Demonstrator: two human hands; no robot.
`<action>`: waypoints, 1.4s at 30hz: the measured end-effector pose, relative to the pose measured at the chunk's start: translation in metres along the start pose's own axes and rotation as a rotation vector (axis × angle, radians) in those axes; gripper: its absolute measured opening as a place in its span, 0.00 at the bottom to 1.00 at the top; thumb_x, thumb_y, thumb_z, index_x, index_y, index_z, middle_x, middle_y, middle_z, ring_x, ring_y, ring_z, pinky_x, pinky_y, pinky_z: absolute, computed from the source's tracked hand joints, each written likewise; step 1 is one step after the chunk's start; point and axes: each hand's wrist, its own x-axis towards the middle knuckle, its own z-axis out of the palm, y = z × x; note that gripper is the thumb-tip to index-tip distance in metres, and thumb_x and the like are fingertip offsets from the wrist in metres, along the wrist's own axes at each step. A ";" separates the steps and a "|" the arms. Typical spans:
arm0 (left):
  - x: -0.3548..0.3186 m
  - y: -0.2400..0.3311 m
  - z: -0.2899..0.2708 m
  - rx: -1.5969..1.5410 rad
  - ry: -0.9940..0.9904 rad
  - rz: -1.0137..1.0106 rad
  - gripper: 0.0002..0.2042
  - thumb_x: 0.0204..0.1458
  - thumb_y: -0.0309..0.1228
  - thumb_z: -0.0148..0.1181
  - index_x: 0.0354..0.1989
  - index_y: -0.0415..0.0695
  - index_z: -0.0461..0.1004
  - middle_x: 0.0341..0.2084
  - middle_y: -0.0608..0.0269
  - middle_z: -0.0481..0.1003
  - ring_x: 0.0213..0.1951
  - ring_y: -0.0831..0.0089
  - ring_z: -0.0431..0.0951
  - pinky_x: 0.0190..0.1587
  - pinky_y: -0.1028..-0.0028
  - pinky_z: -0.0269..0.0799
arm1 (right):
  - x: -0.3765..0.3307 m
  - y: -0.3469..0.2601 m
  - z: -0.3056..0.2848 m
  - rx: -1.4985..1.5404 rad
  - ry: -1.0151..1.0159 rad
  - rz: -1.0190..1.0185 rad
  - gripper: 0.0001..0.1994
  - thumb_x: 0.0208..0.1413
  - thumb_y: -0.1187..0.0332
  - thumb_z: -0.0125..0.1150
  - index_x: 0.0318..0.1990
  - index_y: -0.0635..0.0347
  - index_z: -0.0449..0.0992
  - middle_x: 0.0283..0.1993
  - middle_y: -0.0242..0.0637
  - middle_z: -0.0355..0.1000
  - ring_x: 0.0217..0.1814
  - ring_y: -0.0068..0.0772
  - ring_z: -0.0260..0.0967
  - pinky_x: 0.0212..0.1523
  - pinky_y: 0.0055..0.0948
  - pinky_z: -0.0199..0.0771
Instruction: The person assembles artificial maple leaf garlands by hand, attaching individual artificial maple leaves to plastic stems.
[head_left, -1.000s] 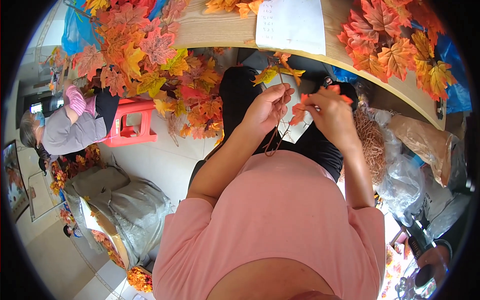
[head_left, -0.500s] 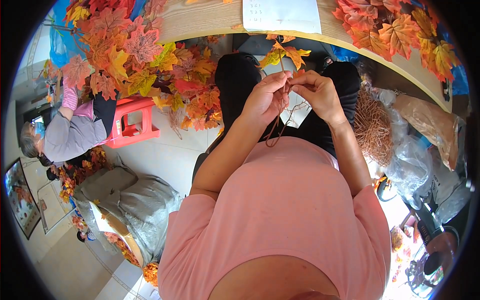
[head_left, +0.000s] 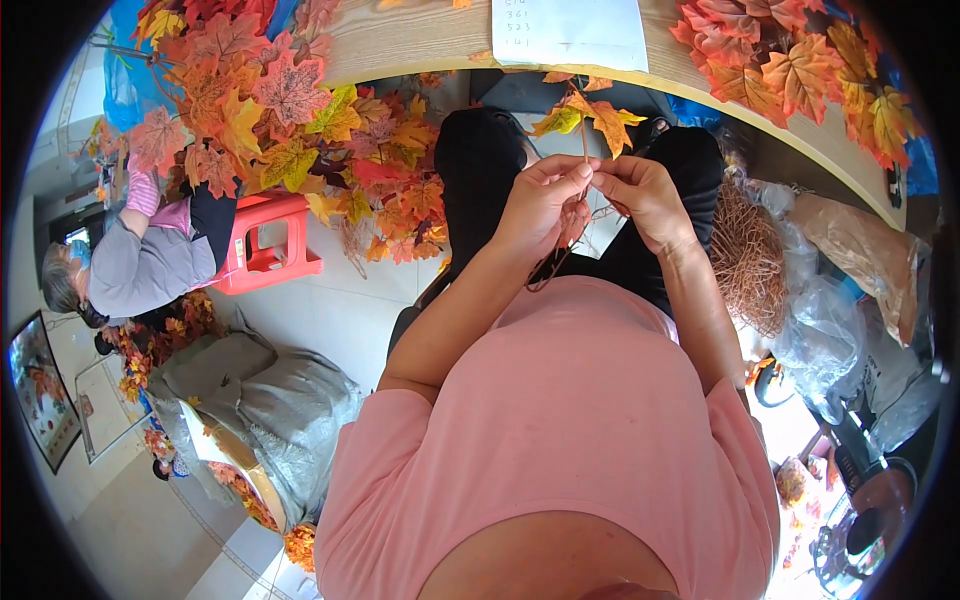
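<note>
we see orange and yellow leaves (head_left: 590, 118), a pink shirt (head_left: 580, 420), a red stool (head_left: 265, 245), a white paper (head_left: 568, 32).

Both bare forearms reaching forward from the lower edge and converging, left hand (head_left: 540, 205) curled with fingertips pinched together, right hand (head_left: 645, 195) facing it with fingers bent in a pinch, fingertips of both hands meeting, elbows bent, wrists raised
</note>
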 end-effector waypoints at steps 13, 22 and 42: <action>-0.004 -0.011 -0.021 0.767 0.118 0.311 0.07 0.47 0.25 0.59 0.32 0.38 0.70 0.22 0.63 0.73 0.24 0.80 0.73 0.26 0.79 0.71 | 0.015 -0.007 0.021 -1.009 0.328 -0.713 0.02 0.40 0.73 0.62 0.24 0.59 0.76 0.24 0.37 0.66 0.30 0.37 0.67 0.32 0.33 0.64; 0.009 0.011 -0.037 -0.135 0.106 -0.066 0.07 0.51 0.27 0.55 0.35 0.35 0.69 0.29 0.60 0.71 0.32 0.70 0.76 0.36 0.77 0.74 | 0.018 -0.099 0.079 -1.062 0.151 -0.914 0.03 0.43 0.76 0.58 0.27 0.62 0.74 0.29 0.39 0.68 0.34 0.41 0.68 0.35 0.34 0.68; 0.007 0.005 -0.050 -0.213 0.110 0.023 0.09 0.53 0.28 0.52 0.39 0.37 0.68 0.36 0.54 0.73 0.39 0.66 0.76 0.43 0.73 0.73 | 0.070 -0.165 0.079 -1.026 0.335 -1.033 0.06 0.46 0.69 0.57 0.30 0.61 0.75 0.30 0.42 0.71 0.34 0.45 0.70 0.36 0.37 0.70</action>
